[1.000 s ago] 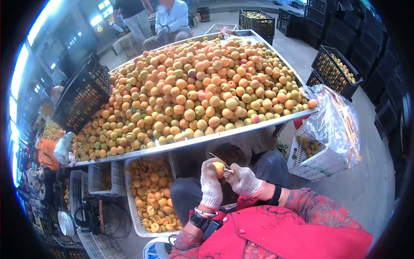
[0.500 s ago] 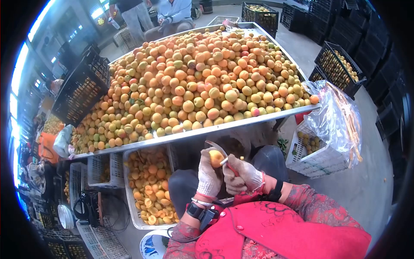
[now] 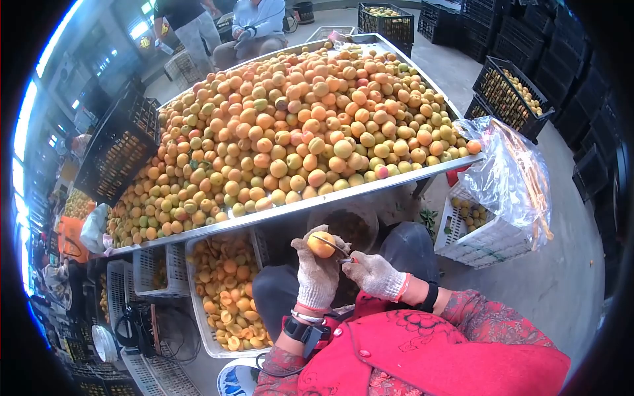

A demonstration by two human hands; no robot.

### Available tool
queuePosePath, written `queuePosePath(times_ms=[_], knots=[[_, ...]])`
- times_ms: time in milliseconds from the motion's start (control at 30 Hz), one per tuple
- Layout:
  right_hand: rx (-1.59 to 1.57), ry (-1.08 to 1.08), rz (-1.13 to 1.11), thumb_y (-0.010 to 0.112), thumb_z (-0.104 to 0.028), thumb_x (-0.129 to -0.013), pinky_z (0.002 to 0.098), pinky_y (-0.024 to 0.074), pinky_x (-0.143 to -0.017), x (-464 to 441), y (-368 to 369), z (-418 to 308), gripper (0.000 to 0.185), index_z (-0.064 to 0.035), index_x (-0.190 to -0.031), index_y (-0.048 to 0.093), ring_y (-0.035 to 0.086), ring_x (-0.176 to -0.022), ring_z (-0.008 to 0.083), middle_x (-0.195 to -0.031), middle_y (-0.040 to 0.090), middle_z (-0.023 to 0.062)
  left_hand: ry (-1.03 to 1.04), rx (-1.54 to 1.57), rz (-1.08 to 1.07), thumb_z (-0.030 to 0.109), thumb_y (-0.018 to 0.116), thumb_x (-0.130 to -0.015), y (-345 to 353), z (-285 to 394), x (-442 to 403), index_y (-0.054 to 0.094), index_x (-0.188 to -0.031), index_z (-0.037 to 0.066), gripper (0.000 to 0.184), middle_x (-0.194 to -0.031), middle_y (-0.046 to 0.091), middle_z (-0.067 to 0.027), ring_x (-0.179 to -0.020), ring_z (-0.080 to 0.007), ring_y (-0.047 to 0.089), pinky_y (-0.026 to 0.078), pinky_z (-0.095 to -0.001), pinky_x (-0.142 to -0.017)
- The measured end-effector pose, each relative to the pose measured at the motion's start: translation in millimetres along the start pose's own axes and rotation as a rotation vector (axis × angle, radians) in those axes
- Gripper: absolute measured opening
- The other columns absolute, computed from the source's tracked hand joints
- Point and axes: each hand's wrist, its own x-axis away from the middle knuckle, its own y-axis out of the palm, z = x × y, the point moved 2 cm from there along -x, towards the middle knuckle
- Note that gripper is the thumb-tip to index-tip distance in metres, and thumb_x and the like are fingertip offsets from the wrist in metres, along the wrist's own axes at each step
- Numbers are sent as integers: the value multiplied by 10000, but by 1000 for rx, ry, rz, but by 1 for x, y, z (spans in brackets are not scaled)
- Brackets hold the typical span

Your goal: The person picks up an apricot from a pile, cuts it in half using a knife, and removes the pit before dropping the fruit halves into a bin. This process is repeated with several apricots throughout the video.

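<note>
In a knit glove, my left hand [image 3: 316, 280] is closed around an orange-yellow apricot [image 3: 321, 245], held upright above my lap. My gloved right hand [image 3: 375, 274] grips a knife [image 3: 342, 252] by its handle, which is mostly hidden in the fingers. The thin blade lies across the apricot's upper side; how deep it goes I cannot tell. Below and left of the hands stands a white crate [image 3: 206, 333] full of halved apricots [image 3: 234, 310]. Under the table edge, behind my hands, a round basin [image 3: 370, 221] holds dark contents.
A metal-rimmed table [image 3: 297, 206] heaped with whole apricots [image 3: 290, 132] spans the front. At right, plastic wrapping [image 3: 508, 171] hangs over a white crate [image 3: 485, 244]. A black crate [image 3: 119, 145] tilts at the table's left. Two people [image 3: 254, 30] are beyond the table.
My right hand and the knife have turned, bringing the blade from above the apricot down across it. The left hand has tilted the fruit slightly. The whole view has shifted a little.
</note>
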Motion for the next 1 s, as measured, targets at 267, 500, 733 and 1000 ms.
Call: queuePosePath(times_ms=[267,500,733,1000], knots=[[94,-127,88,604,-264,-971,447,493,-591,-3,5,1,235,-33,-937,579,651,-714,412,-744,630,217,76,-82,4,640,407,-961,12,8,6,488,-1234,51,654,-893,612,-102,-858,-235,607,486,-420,-923],[-57,-48,100,622,-251,-957,436,520,-622,-7,19,8,252,-18,-1051,600,666,-765,419,-766,662,224,61,-116,-8,619,419,-972,13,13,7,493,-1227,62,617,-957,609,-103,-912,-225,605,472,-398,-943],[95,-89,107,618,-273,-961,441,500,-583,-6,3,-11,248,-37,-909,561,651,-678,401,-693,634,198,206,-572,-153,343,642,-946,17,32,5,448,-1335,45,527,-1098,600,-86,-1022,-183,585,458,-314,-953],[131,-212,279,623,-287,-948,473,509,-588,-9,17,3,262,-32,-921,567,651,-686,414,-710,640,204,74,-272,-52,437,589,-969,24,12,5,471,-1298,15,548,-963,632,-104,-960,-204,636,512,-342,-882]])
